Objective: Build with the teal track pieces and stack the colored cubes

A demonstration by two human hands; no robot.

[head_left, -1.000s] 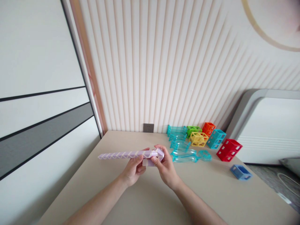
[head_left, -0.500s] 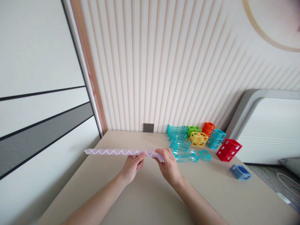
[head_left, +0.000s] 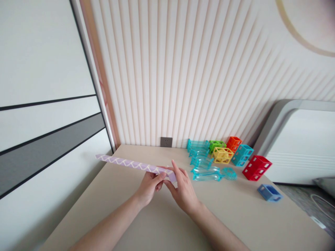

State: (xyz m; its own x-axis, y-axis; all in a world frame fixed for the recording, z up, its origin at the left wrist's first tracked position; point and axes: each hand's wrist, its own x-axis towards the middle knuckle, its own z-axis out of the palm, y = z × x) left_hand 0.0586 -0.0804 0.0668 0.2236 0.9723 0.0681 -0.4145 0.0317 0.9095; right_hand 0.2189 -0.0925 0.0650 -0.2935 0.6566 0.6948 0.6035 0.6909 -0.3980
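Observation:
A long lavender snake puzzle [head_left: 128,163] with white zigzag edges stretches out to the left, its far end raised a little above the near one. My left hand [head_left: 148,188] is closed on it close to its right end, thumb on the front face and fingers behind and below. Around the right end is my right hand [head_left: 184,191], its thumb under the last segments and its index finger pointing up along the tip. Part of the grip behind the puzzle is hidden. Both hands are above the beige table [head_left: 125,216].
To the right lie clear teal plastic pieces [head_left: 202,162], with green [head_left: 217,144], yellow [head_left: 222,155], orange [head_left: 233,142], light-blue [head_left: 242,155], red [head_left: 257,168] and blue [head_left: 270,192] frame blocks. A ribbed wall [head_left: 157,69] with a socket [head_left: 166,142] stands behind, a white cabinet [head_left: 52,146] at left.
The puzzle has tilted, its left end rising and its right end shifting left. My right hand has moved left toward my left hand, and its index finger has straightened upward.

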